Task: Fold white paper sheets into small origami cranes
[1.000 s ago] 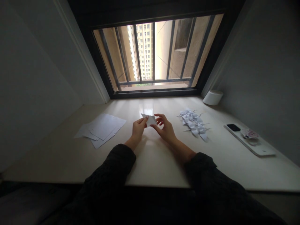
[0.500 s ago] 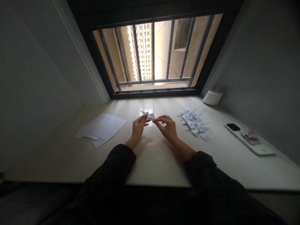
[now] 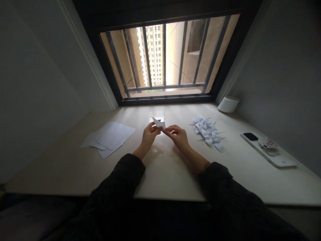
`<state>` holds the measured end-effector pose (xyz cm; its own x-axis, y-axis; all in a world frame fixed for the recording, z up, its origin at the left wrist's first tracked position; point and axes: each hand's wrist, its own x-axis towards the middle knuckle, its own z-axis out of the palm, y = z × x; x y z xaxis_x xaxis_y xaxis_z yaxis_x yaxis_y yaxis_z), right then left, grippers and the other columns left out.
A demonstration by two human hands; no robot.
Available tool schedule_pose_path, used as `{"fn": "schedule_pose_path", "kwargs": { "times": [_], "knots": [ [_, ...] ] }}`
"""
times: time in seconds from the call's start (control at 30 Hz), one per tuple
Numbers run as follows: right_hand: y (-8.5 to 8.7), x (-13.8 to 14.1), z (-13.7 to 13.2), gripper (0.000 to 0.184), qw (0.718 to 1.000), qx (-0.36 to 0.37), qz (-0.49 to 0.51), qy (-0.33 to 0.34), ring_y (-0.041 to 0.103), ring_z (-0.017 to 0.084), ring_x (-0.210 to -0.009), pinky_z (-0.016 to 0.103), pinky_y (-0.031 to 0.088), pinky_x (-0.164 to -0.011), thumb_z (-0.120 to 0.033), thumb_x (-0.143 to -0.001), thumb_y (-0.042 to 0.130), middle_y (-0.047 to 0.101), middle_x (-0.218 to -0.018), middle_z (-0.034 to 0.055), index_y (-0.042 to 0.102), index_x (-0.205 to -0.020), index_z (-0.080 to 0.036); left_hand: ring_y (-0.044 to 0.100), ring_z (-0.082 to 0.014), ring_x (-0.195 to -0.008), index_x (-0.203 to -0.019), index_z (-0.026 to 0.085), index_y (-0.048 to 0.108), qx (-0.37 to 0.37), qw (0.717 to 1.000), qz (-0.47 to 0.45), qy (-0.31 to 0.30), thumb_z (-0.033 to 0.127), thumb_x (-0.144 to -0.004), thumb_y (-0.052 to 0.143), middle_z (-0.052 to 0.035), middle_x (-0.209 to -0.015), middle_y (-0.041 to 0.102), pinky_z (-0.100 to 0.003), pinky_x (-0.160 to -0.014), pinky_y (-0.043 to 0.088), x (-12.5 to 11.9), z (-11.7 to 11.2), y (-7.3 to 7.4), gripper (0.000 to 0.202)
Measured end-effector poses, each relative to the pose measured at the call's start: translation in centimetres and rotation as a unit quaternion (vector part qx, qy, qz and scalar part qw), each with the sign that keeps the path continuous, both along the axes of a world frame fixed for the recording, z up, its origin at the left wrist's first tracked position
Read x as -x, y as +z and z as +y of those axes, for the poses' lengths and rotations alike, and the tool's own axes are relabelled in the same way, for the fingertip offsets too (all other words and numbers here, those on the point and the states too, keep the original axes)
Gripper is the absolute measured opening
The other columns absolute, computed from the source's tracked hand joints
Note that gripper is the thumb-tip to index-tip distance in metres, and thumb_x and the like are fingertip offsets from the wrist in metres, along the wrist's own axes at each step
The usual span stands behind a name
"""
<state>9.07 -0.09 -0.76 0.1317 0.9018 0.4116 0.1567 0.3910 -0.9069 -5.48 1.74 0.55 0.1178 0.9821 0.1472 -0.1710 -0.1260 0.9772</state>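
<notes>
A small white folded paper crane [image 3: 159,124] is held up between both hands above the middle of the sill, one pointed end slanting up to the left. My left hand [image 3: 149,134] is closed on its left and lower side. From the right, the fingertips of my right hand [image 3: 178,136] pinch its lower right edge. Part of the crane is hidden behind the fingers. To the right of my right hand lies a pile of several white paper cranes [image 3: 207,131]. Loose white paper sheets [image 3: 114,135] overlap to the left of my left hand.
A phone [image 3: 268,150] with a round grip on its back lies at the right. A white round-topped object [image 3: 228,104] stands in the back right corner. The pale sill [image 3: 165,180] ends at a front edge near me, and a barred window [image 3: 164,60] is behind it.
The crane's pointed end has tipped more upright, and its right side has shifted slightly. My left fingers have moved lower on it. My right hand stays nearly in place.
</notes>
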Motion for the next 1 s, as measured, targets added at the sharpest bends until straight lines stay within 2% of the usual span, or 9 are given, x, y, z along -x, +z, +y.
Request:
{"fn": "schedule_pose_path", "kwargs": {
  "times": [0.37, 0.5, 0.6, 0.67, 0.83, 1.0],
  "knots": [
    [0.2, -0.8, 0.3, 0.028, 1.0, -0.002, 0.001, 0.017, 0.059, 0.016, -0.069, 0.028, 0.044, -0.057, -0.048, -0.064, 0.074, 0.066, -0.077, 0.0033, 0.072, -0.072, -0.021, 0.064, -0.0169, -0.074, -0.108, 0.017, 0.064, -0.017, 0.999, 0.035, -0.016, 0.033, -0.06, 0.079, -0.0073, -0.085, 0.072, -0.031, -0.075, 0.047, 0.6, 0.4, 0.8, 0.053],
    [0.7, -1.3, 0.0, 0.025, 0.997, -0.044, -0.062, -0.011, 0.058, 0.017, -0.071, 0.029, 0.046, -0.058, -0.047, -0.071, 0.069, 0.065, -0.078, 0.0038, 0.072, -0.074, -0.022, 0.066, -0.0191, -0.075, -0.105, 0.015, 0.065, -0.021, 0.999, 0.033, -0.033, 0.03, -0.057, 0.081, -0.0082, -0.085, 0.072, -0.034, -0.078, 0.048, 0.9, 0.6, 1.0, 0.054],
    [1.3, -1.6, -0.6, 0.017, 0.979, -0.12, -0.146, -0.08, 0.057, 0.02, -0.082, 0.033, 0.048, -0.066, -0.04, -0.079, 0.064, 0.064, -0.083, 0.0047, 0.07, -0.08, -0.024, 0.066, -0.0201, -0.075, -0.103, 0.015, 0.066, -0.026, 0.997, 0.053, -0.051, 0.03, -0.057, 0.082, -0.0081, -0.084, 0.072, -0.036, -0.077, 0.049, 1.2, 0.7, 1.1, 0.051],
    [1.7, -1.7, -1.0, 0.012, 0.96, -0.168, -0.199, -0.102, 0.056, 0.022, -0.088, 0.036, 0.048, -0.075, -0.033, -0.083, 0.06, 0.064, -0.088, 0.0058, 0.067, -0.084, -0.024, 0.066, -0.0196, -0.073, -0.102, 0.015, 0.066, -0.027, 0.995, 0.061, -0.068, 0.03, -0.058, 0.081, -0.0079, -0.083, 0.072, -0.036, -0.076, 0.05, 1.2, 0.6, 1.2, 0.048],
    [1.9, -1.8, -1.3, 0.011, 0.933, -0.215, -0.269, -0.101, 0.054, 0.023, -0.089, 0.038, 0.046, -0.08, -0.026, -0.083, 0.057, 0.063, -0.091, 0.0069, 0.061, -0.092, -0.022, 0.066, -0.0184, -0.071, -0.103, 0.015, 0.066, -0.011, 0.993, 0.054, -0.108, 0.031, -0.061, 0.079, -0.0077, -0.081, 0.071, -0.035, -0.075, 0.05, 1.1, 0.2, 1.4, 0.046],
    [1.4, -2.1, -1.1, 0.028, 0.909, -0.239, -0.328, -0.097, 0.054, 0.023, -0.088, 0.038, 0.044, -0.079, -0.027, -0.082, 0.056, 0.064, -0.092, 0.0066, 0.063, -0.109, -0.023, 0.066, -0.0186, -0.071, -0.101, 0.015, 0.066, 0.005, 0.986, 0.052, -0.157, 0.03, -0.061, 0.079, -0.0075, -0.078, 0.071, -0.035, -0.074, 0.049, 0.9, 0.0, 1.1, 0.044]
  ]
}}
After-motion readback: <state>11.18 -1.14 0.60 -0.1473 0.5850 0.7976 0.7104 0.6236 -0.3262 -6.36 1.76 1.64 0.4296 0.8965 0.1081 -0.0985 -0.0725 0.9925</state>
